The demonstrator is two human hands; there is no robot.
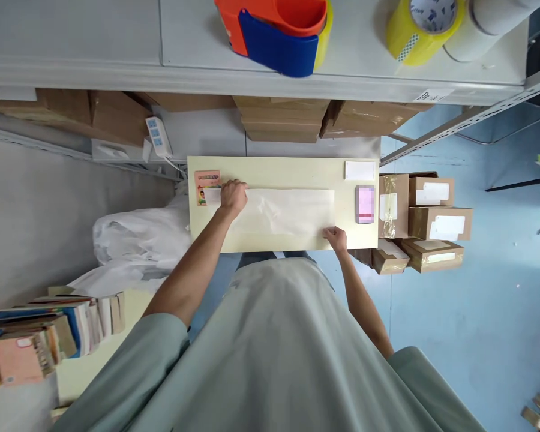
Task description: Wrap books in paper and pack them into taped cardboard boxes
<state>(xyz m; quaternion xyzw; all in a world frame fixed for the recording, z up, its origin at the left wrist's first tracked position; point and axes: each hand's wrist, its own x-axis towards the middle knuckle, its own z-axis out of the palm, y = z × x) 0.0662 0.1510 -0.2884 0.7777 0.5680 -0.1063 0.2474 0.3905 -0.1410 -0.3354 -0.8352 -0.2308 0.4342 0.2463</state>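
Observation:
A long, thin white sheet (288,210), slightly wrinkled and shiny in its middle, lies across a pale yellow table (270,174). My left hand (234,195) is closed on the sheet's left part, its fingers curled at the upper edge. At the lower right corner, my right hand (336,239) pinches the sheet between thumb and fingers. A pink-orange booklet (207,179) sits left of my left hand, partly covered by the sheet's left end. To the right of the sheet are a pink blurred card or booklet (365,204) and a small white label pad (359,170).
Above the table's far side runs a grey shelf (117,54) with a red-and-blue tape dispenser (279,42) and a yellow tape roll (425,30). Cardboard boxes (441,225) stand at right. White plastic bags (135,237) and stacked books (40,342) are on the left.

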